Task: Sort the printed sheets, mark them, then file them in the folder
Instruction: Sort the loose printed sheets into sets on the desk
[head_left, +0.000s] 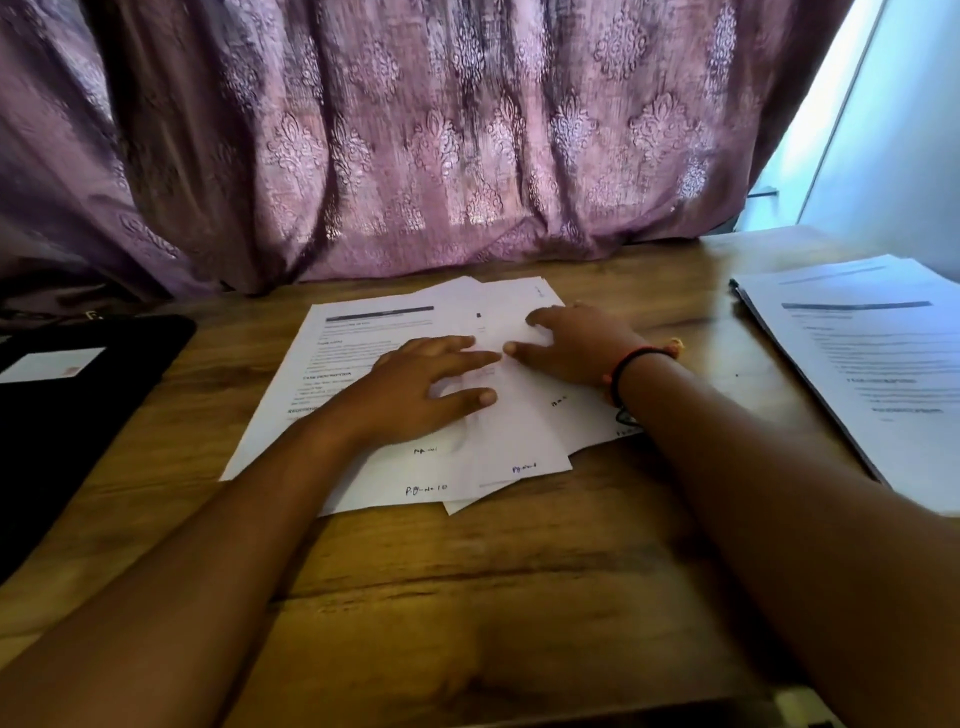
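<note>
Item: loose sheets (519, 431), printed, several, fanned unevenly mid-bench (467, 597), with handwritten page marks (426, 488) along their near edges. Left grip (426, 384): released, fingers straight and spread, pressing flat on the left part of the loose sheets. Right grip (571, 348): released, fingers laid on the far right part of the loose sheets, holding nothing; dark wristband (634, 364) on that wrist. Second stack (857, 364): printed pages, well right of the loose sheets, apart from them. Black folder (78, 415): probably the filing folder, shut, white label on its cover, well left of the loose sheets. Curtain (415, 130): purple, patterned, hanging just beyond the loose sheets. Hazards, as judged: flat palms sliding over the fan may drag hidden lower pages out of number order or crease a corner; squaring up carelessly may bury a mark; strays pushed rightward could mix with the second stack.
</note>
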